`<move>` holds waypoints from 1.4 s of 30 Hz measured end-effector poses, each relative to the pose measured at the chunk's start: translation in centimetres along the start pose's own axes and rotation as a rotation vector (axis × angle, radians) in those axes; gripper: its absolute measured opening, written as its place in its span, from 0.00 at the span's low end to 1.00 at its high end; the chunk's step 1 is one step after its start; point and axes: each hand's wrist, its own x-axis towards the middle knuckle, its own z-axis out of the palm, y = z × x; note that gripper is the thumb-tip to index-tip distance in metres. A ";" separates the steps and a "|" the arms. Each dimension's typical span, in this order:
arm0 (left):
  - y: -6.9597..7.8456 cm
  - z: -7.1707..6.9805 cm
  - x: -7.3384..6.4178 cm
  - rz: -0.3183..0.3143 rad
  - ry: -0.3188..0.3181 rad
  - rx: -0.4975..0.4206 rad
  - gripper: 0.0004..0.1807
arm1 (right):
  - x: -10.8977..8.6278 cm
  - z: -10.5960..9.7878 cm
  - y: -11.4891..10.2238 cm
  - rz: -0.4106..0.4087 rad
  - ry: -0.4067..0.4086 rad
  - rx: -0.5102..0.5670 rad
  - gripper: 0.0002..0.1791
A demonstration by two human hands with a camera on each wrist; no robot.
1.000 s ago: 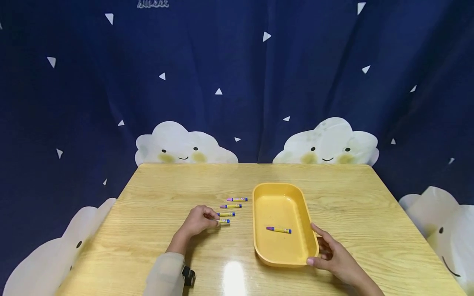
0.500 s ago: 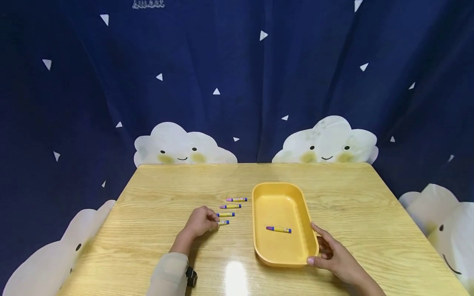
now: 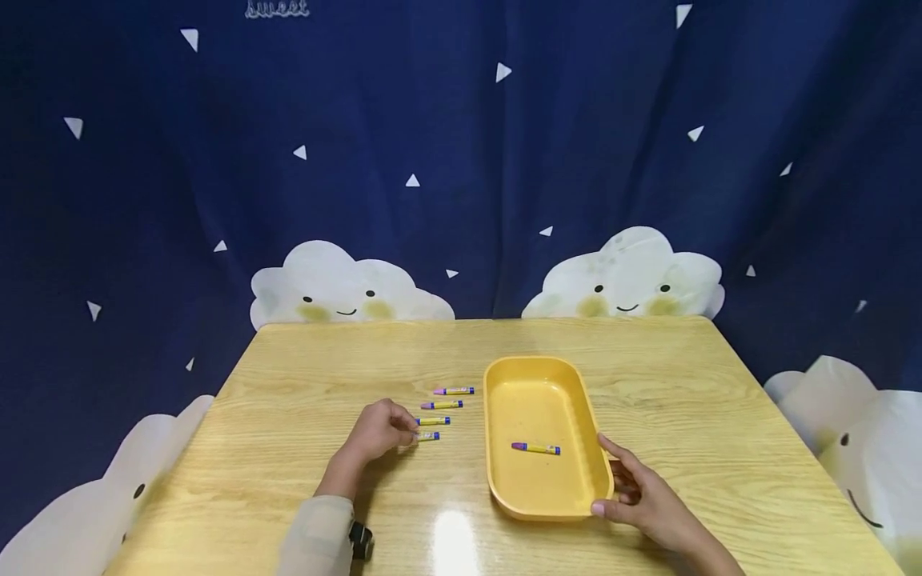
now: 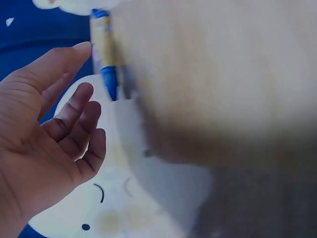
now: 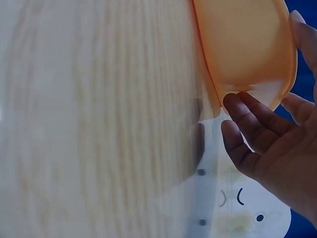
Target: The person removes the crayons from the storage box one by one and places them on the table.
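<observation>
My left hand (image 3: 380, 432) pinches the left end of the nearest crayon (image 3: 430, 436) in a column of yellow-wrapped ones, and its tip is hidden by the fingers. In the left wrist view a blurred blue-and-yellow crayon (image 4: 104, 39) lies at the fingertips. Just beyond it lie a blue-tipped crayon (image 3: 434, 421), a mauve one (image 3: 442, 406) and a pink one (image 3: 454, 391). My right hand (image 3: 648, 496) grips the near right side of a yellow plastic tray (image 3: 536, 404), fingers spread along its wall and thumb at the corner. Inside lies a purple-tipped crayon (image 3: 536, 449).
Everything rests on a light wooden table (image 3: 346, 360). A dark blue curtain (image 3: 374, 112) printed with white triangles and smiling clouds hangs behind and at both sides. A dark strap device (image 3: 361, 541) sits at the left wrist.
The left hand and the nearest crayon shift slightly, and that crayon now sits a little nearer me. The right hand stays on the tray. The whole head view drifts slightly.
</observation>
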 end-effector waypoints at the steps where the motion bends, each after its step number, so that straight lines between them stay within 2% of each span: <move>1: 0.1 -0.3 -0.1 -0.007 0.013 -0.005 0.06 | 0.0 0.1 0.0 -0.006 -0.003 0.000 0.48; 5: 1.1 -1.1 -0.2 -0.020 0.059 -0.036 0.04 | 0.0 0.3 0.1 0.008 -0.002 -0.004 0.49; 8: 2.2 -1.4 -0.1 -0.017 0.063 -0.076 0.04 | 0.0 0.4 0.1 0.033 0.002 -0.005 0.48; 16: 5.1 -1.1 1.0 0.004 0.020 -0.192 0.07 | 0.2 0.3 0.0 0.031 0.018 -0.055 0.49; 24: 7.7 0.3 1.5 0.052 -0.031 -0.287 0.11 | 0.3 0.2 0.0 0.001 0.017 -0.061 0.49; 28: 9.0 1.4 2.1 0.058 -0.044 -0.320 0.11 | 0.1 0.1 -0.2 0.022 0.025 -0.062 0.49; 31: 10.4 2.1 2.3 0.071 -0.067 -0.345 0.11 | 0.1 0.1 -0.4 0.040 0.034 -0.073 0.49; 35: 13.1 2.3 2.1 0.093 -0.098 -0.383 0.11 | 0.1 0.1 -0.5 0.039 0.054 -0.098 0.49; 37: 14.0 2.4 2.0 0.105 -0.107 -0.400 0.11 | 0.2 0.2 -0.6 0.036 0.062 -0.089 0.50; 42: 13.6 4.2 3.2 0.116 -0.118 -0.402 0.11 | 0.1 0.3 -0.7 0.065 0.049 -0.006 0.52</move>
